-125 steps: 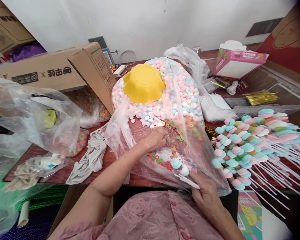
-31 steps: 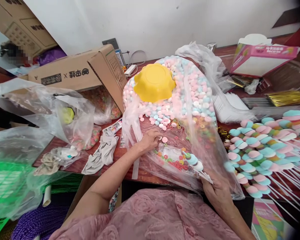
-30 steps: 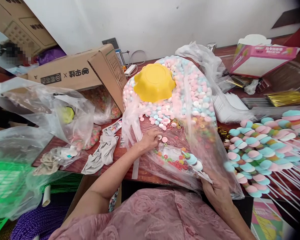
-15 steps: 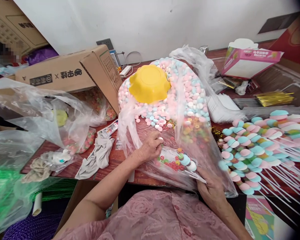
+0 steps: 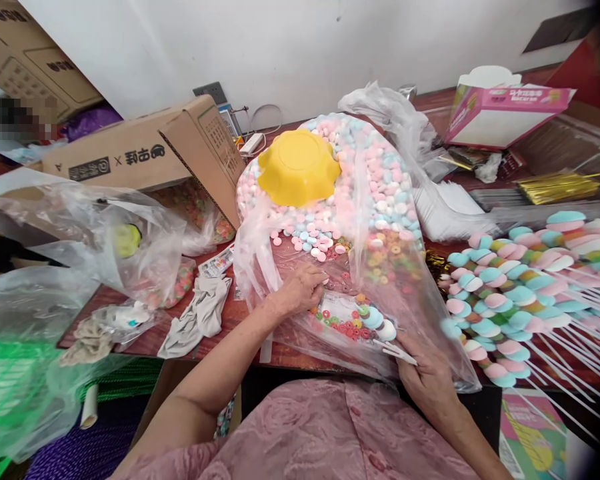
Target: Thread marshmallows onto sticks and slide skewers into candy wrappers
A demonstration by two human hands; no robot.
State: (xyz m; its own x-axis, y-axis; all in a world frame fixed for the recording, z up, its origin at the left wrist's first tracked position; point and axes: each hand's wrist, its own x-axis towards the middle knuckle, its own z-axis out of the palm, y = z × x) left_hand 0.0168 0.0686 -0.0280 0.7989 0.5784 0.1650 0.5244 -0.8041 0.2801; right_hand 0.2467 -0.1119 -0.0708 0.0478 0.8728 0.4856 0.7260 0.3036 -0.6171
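My right hand (image 5: 427, 367) is closed around the white sticks (image 5: 396, 351) of a candy skewer. Blue and white marshmallows (image 5: 380, 323) sit on the skewer, with a green gummy ring at its far end. Over the clear plastic, my left hand (image 5: 303, 290) has its fingers pinched together on a small white marshmallow (image 5: 325, 279), mostly hidden by the fingertips. Red and green gummy rings (image 5: 347, 329) lie between the two hands. Beyond them spreads a large bag of pink, white and blue marshmallows (image 5: 385, 173), topped by an upturned yellow bowl (image 5: 300, 167).
Finished-looking candy skewers (image 5: 505, 300) are piled at the right. A pink-and-white box (image 5: 505, 117) and gold twist ties (image 5: 560, 188) lie behind. Left are a cardboard box (image 5: 145, 157), grey cloth sleeves (image 5: 197, 313) and plastic bags (image 5: 80, 220).
The view has shifted slightly. My left hand stays pinched near the gummy rings, and the white piece in it shows less. My right hand still grips the sticks.
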